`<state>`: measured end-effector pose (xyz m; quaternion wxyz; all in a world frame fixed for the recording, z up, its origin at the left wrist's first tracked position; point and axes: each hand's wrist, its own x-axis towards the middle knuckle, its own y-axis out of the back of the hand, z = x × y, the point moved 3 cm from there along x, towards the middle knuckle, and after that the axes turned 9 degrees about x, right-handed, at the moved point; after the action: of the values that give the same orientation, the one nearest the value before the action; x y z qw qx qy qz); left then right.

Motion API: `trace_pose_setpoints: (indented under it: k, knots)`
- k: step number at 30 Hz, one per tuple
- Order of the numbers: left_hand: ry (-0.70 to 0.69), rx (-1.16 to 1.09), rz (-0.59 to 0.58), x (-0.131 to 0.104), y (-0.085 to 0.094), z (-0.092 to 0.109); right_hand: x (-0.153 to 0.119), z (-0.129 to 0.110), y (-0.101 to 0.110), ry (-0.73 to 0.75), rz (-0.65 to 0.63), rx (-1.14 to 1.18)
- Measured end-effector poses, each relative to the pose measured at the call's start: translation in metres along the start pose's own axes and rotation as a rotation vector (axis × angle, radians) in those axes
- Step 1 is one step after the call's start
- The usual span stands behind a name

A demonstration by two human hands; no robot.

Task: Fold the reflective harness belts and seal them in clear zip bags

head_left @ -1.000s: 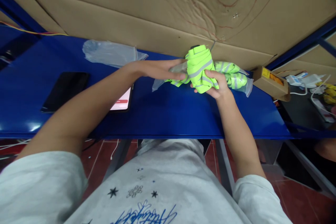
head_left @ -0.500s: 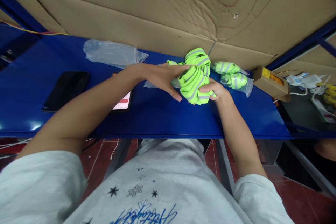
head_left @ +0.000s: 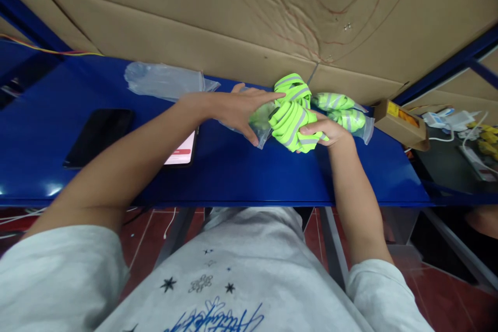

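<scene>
My right hand (head_left: 324, 129) is closed round a folded bundle of neon-yellow straps with grey stripes (head_left: 293, 125), held above the blue table. Just left of that bundle, my left hand (head_left: 243, 110) has its fingers spread, over a clear plastic bag (head_left: 263, 123) with something yellow-green inside. Whether the left palm touches the bag cannot be told. Behind the held bundle lies another loose neon strap bundle (head_left: 292, 85). Two bagged neon bundles (head_left: 334, 100) (head_left: 350, 120) rest to the right of my right hand.
A clear bag (head_left: 167, 80) lies at the back left of the blue table (head_left: 249, 181). A black object (head_left: 99, 137) and a lit phone (head_left: 182, 153) lie near my left forearm. On the right stand a small cardboard box (head_left: 402, 124) and white cables. Cardboard (head_left: 194, 5) lines the back.
The held bundle and my right hand have moved slightly to the right. My left hand is a little further left, and more of the clear bag beneath it shows.
</scene>
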<state>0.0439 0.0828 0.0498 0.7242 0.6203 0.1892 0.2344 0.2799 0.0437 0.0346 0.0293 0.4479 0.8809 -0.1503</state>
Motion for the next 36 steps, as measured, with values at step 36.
trace_pose_setpoints:
  k: [36]
  knots:
    - [0.022, 0.312, 0.309, 0.009, -0.001, 0.023, 0.007, -0.003, -0.013, 0.238, 0.165, -0.263]
